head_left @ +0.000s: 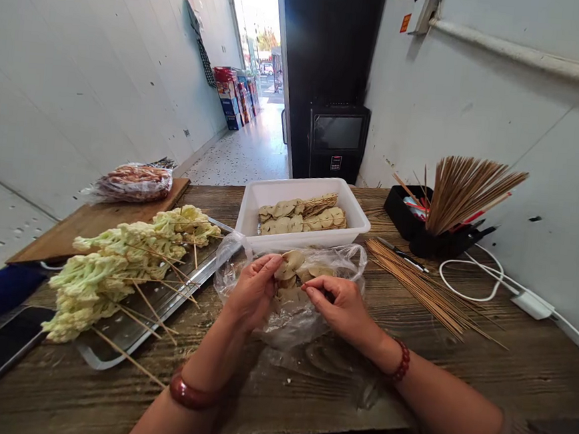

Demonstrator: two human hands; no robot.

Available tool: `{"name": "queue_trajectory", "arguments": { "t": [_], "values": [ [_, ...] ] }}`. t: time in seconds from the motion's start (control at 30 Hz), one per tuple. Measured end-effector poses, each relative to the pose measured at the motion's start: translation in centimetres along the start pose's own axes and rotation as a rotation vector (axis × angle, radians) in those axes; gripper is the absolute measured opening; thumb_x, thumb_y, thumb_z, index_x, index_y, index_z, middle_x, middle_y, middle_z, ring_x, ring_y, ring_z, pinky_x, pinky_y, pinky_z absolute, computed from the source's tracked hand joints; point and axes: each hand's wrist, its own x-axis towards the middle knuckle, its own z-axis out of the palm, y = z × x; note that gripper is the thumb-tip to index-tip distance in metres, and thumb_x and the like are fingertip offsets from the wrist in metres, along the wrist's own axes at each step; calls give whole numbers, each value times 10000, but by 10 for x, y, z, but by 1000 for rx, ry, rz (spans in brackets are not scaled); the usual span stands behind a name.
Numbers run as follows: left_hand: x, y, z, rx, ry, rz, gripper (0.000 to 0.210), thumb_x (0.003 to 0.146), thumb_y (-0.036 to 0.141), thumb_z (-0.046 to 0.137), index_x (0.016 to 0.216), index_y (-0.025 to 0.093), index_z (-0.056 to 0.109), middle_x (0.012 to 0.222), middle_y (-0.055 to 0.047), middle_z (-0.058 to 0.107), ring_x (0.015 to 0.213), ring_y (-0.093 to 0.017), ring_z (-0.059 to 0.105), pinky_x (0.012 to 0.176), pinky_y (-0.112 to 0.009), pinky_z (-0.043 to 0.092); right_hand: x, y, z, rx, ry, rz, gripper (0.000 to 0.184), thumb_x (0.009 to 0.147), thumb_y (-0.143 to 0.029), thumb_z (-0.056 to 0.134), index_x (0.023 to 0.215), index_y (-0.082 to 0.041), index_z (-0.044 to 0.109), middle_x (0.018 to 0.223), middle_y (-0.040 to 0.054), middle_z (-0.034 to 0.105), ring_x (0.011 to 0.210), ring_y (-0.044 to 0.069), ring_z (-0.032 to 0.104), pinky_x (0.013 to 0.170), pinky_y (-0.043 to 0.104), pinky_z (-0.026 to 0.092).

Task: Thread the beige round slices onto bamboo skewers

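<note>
My left hand (254, 290) pinches the edge of a thin, pale round slice (293, 263) above an open clear plastic bag (281, 327). Close beside it, my right hand (338, 308) has thumb and forefinger pressed together near the slices. What sits between those fingertips is too small to make out. More pale slices (318, 270) lie in the bag under my hands. Just behind the bag stands a white plastic tub (359, 226), holding rows of similar slices threaded on sticks (283, 224).
Cauliflower skewers (131, 251) lie across a metal tray (148, 326) on the left. Behind are a wooden board (57, 233) and a bagged reddish food (134, 183). Loose bamboo sticks (419, 287), a black stick holder (435, 242) and a white cable (468, 298) occupy the right.
</note>
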Motion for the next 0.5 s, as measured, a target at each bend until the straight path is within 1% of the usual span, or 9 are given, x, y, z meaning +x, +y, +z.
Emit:
{"name": "queue_trajectory", "arguments": {
  "t": [0.07, 0.17, 0.27, 0.4, 0.5],
  "values": [
    [0, 1, 0, 2, -44, -40, 292, 639, 360, 848, 770, 148, 697, 699, 1, 612, 589, -91, 517, 557, -215, 431, 0, -1, 0, -8, 3, 3, 163, 863, -149, 575, 840, -158, 736, 771, 54, 762, 680, 174, 683, 639, 265, 495],
    [-1, 2, -1, 20, -90, -78, 270, 630, 309, 859, 693, 141, 656, 652, 13, 585, 550, -75, 494, 540, -205, 400, 0, -1, 1, -13, 1, 8, 165, 860, -151, 574, 839, -166, 736, 752, 45, 757, 658, 166, 673, 621, 259, 481],
    [-1, 1, -3, 15, -112, -89, 268, 651, 307, 846, 654, 137, 639, 629, 9, 582, 563, -82, 512, 569, -213, 410, 0, -1, 1, -1, -5, 11, 163, 860, -160, 576, 849, -158, 738, 750, 50, 754, 650, 164, 665, 610, 256, 474],
    [1, 0, -4, 3, -121, -76, 256, 647, 308, 849, 685, 127, 673, 654, -10, 620, 590, -94, 543, 595, -216, 425, 0, 0, 2, 5, -5, 11, 163, 858, -165, 577, 850, -142, 738, 726, 54, 742, 633, 163, 650, 604, 256, 466],
    [1, 0, -3, 22, -93, -72, 271, 611, 301, 869, 637, 122, 667, 617, -12, 623, 569, -92, 541, 577, -204, 418, -1, 0, 2, -1, -2, 2, 164, 861, -170, 576, 832, -141, 735, 704, 47, 729, 621, 157, 636, 595, 252, 454]
  ]
}}
